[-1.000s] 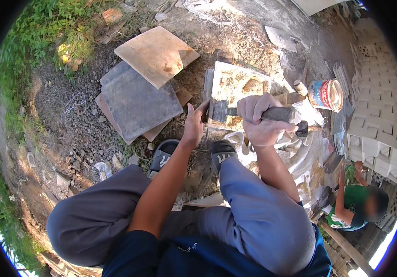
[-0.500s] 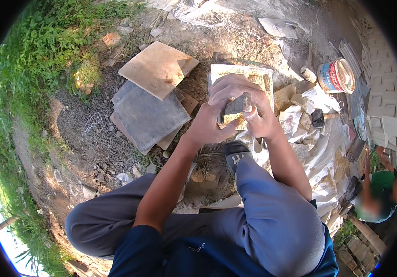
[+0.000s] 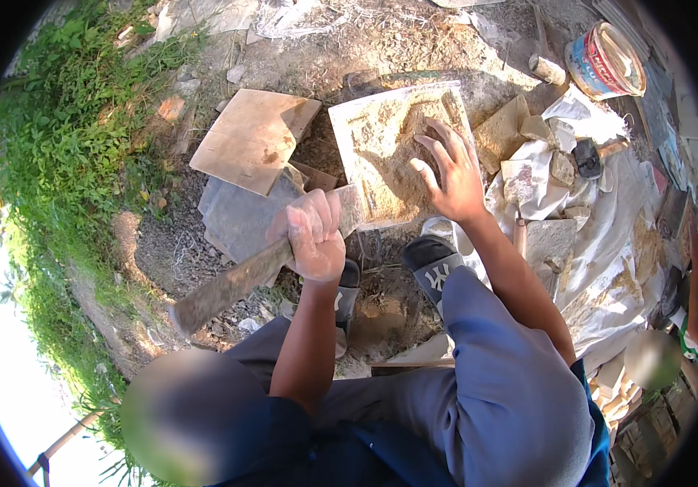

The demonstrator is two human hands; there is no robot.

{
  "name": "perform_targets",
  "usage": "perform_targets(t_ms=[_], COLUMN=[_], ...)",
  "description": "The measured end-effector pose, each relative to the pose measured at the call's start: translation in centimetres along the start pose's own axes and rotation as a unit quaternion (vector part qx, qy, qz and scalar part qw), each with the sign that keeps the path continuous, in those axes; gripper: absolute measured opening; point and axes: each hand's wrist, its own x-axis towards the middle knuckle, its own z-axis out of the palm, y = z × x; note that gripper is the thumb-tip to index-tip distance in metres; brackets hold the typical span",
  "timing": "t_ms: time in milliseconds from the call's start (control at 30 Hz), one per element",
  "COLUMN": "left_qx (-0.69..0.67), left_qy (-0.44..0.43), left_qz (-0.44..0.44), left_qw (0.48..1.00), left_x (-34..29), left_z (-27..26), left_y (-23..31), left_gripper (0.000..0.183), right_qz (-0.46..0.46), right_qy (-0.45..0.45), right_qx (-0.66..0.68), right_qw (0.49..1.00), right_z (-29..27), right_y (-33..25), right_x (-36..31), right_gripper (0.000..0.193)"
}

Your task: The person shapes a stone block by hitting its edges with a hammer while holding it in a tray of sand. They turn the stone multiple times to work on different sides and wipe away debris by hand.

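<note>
My left hand is closed round a long, worn wooden bar. The bar slants from the lower left up to the near left corner of a shallow square frame. Sandy yellowish material fills the frame, its surface uneven and partly in shadow. Over the right part of that material is my right hand, fingers spread, holding nothing. I cannot tell whether its fingertips touch the material.
Left of the frame, a tan square board overlaps grey slabs. To the right are stones, a black-headed hammer, a trowel, white sheeting and a bucket. Another person's arm shows at the right edge.
Both hands were together round the bar above the frame. My left hand has carried the bar left and tilted it, while my right hand has let go and opened over the material.
</note>
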Motion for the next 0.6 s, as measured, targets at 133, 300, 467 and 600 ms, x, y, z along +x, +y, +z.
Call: perform_targets(t_ms=[133,300,467,600], left_qx=[0.032,0.068,0.038,0.097], left_qy=[-0.009,0.020,-0.005,0.000], left_qz=[0.048,0.073,0.083,0.150], left_qw=[0.998,0.995,0.996,0.984], left_x=[-0.5,-0.5,-0.2,0.5], left_z=[2.0,1.7,3.3,3.3], left_y=[1.5,-2.8,-0.4,-3.6], left_gripper=[0.052,0.047,0.048,0.042], right_qz=[-0.011,-0.008,-0.010,0.001], right_qy=[0.003,0.011,0.032,0.035], right_qx=[0.006,0.017,0.037,0.042], right_qw=[1.000,1.000,0.999,0.999], right_z=[0.0,-0.1,-0.3,-0.4], right_y=[0.2,0.2,0.6,0.7], right_x=[-0.2,0.1,0.0,0.3], right_gripper=[0.041,0.038,0.035,0.034])
